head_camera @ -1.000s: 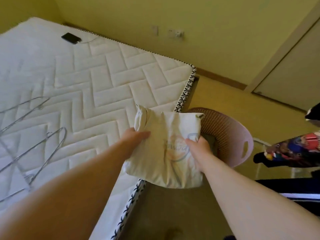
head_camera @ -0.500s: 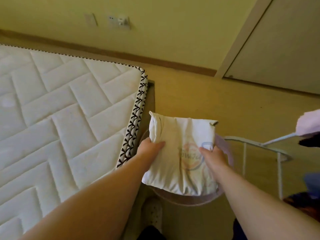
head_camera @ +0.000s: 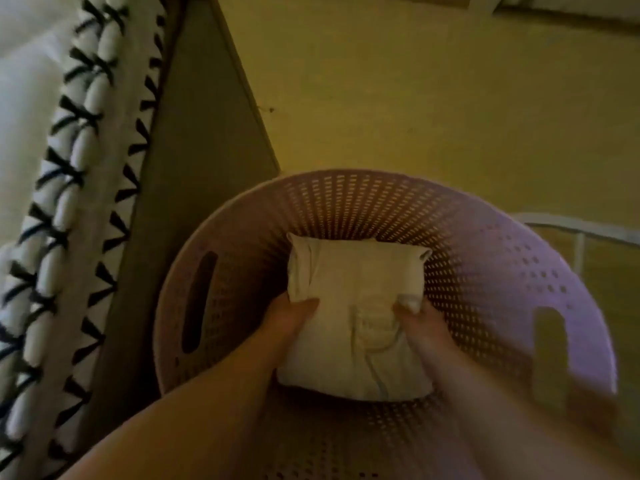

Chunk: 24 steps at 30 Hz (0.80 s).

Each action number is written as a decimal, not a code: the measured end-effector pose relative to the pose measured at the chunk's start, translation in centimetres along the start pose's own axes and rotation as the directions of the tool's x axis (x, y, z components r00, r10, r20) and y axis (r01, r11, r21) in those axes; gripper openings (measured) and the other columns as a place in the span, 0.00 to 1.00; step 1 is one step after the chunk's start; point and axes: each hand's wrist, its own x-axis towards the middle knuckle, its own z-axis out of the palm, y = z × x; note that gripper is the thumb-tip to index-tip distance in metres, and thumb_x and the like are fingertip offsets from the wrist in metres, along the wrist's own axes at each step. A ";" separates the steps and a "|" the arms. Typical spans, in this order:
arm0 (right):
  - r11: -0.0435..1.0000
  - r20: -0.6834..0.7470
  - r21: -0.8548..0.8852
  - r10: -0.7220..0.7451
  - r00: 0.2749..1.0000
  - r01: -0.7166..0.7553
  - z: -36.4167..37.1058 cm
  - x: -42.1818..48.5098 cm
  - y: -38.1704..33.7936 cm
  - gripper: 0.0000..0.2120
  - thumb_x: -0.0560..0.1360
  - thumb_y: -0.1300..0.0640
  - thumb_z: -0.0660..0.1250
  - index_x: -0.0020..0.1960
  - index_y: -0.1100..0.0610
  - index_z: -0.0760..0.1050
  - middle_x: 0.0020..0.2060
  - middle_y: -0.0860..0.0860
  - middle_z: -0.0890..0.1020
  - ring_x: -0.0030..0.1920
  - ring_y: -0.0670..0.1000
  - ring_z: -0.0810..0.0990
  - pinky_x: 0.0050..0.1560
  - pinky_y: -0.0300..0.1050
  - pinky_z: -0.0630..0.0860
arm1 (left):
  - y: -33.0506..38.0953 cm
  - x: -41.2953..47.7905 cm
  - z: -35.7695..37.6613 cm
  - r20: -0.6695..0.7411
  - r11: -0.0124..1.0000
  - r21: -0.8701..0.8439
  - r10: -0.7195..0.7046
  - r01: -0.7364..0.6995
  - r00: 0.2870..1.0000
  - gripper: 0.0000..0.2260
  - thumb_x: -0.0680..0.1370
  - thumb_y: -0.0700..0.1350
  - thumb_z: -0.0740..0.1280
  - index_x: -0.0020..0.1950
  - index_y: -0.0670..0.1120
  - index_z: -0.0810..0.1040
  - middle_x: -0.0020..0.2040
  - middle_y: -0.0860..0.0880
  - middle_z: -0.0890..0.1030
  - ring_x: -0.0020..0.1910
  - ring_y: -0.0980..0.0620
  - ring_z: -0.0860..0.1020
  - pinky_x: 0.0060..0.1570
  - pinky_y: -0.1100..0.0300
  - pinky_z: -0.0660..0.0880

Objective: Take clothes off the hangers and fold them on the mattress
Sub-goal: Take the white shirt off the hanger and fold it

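Cream folded garment [head_camera: 356,317] is down inside the rim of the pink perforated laundry basket [head_camera: 485,258], can't tell from my feed if it's touching bottom. Left hand [head_camera: 291,317] pinches its left edge, thumb on top; right hand [head_camera: 419,323] grips the right edge. Forearms reach in side by side. Mattress [head_camera: 69,168] edge sits just left.

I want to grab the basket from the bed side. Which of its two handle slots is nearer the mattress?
The dark slot on the person's left, toward the mattress; the paler slot sits on the basket's opposite, right side.
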 end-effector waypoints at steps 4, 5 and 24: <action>0.999 -0.013 -0.025 0.040 0.999 -0.041 2.1 4.3 3.3 0.18 0.78 0.62 0.63 0.68 0.61 0.69 0.59 0.54 0.75 0.63 0.57 0.74 0.60 0.46 0.70 | -3.4 4.8 0.7 -0.064 0.990 0.137 0.031 -0.022 0.997 0.21 0.80 0.42 0.61 0.73 0.42 0.63 0.70 0.42 0.68 0.68 0.42 0.68 0.67 0.51 0.65; 0.997 -0.064 -0.032 0.064 0.996 -0.066 2.5 4.8 4.1 0.21 0.77 0.62 0.64 0.69 0.61 0.68 0.61 0.57 0.75 0.64 0.59 0.73 0.63 0.49 0.70 | -4.0 5.4 0.8 -0.137 0.967 0.254 0.056 -0.019 0.989 0.20 0.81 0.42 0.58 0.74 0.43 0.62 0.71 0.42 0.68 0.68 0.42 0.67 0.68 0.51 0.64; 0.945 0.032 -0.283 0.179 0.983 -0.163 4.0 7.7 1.6 0.33 0.76 0.55 0.62 0.76 0.46 0.50 0.73 0.58 0.56 0.71 0.61 0.60 0.70 0.54 0.64 | -2.4 9.8 3.4 0.004 0.770 0.638 -0.027 0.018 1.000 0.37 0.78 0.46 0.63 0.75 0.64 0.41 0.76 0.44 0.46 0.72 0.40 0.57 0.66 0.47 0.67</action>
